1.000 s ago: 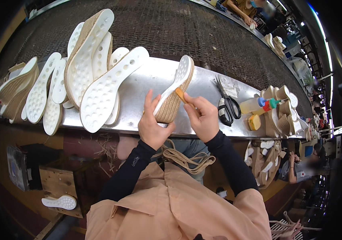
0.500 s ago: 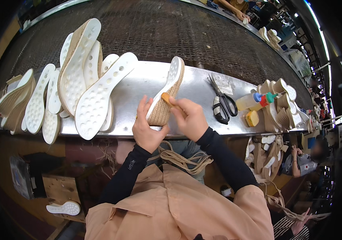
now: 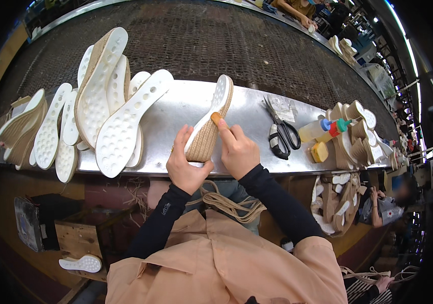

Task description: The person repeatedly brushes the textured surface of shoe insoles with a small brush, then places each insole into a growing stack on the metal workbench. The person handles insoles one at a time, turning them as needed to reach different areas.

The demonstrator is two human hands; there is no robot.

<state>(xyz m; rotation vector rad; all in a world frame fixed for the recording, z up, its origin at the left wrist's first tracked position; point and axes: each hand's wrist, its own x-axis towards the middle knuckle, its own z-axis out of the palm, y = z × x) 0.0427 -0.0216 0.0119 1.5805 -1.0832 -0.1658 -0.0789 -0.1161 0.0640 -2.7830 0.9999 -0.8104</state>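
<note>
Wedge sole over the middle of the counter, narrow end pointing far, thick heel end near. White dimpled face turned left, braided tan sidewall turned up and right. Could not tell whether it rested on the metal or was held just off it.

Left hand gripped the heel end: fingers along the left side, thumb around at the near edge. Right hand had its fingers closed on a small orange-brown tool, its rounded end set at the seam where white rim met braid. Both forearms in black sleeves.

Left on the counter: a heap of white-faced soles, some overlapping, some leaning, braided edges showing on several. Right of the hands: black-handled scissors, blades pointing far, a clear packet beside them. Farther right, squeeze bottles with blue, red and green tops lying on their sides; a yellow block just nearer. Beyond these, a cluster of wedge soles at the right end.

Far side: dark mesh belt running along the counter. Near side: coil of tan cord at the person's lap. Near left, a single white sole on a wooden box.
</note>
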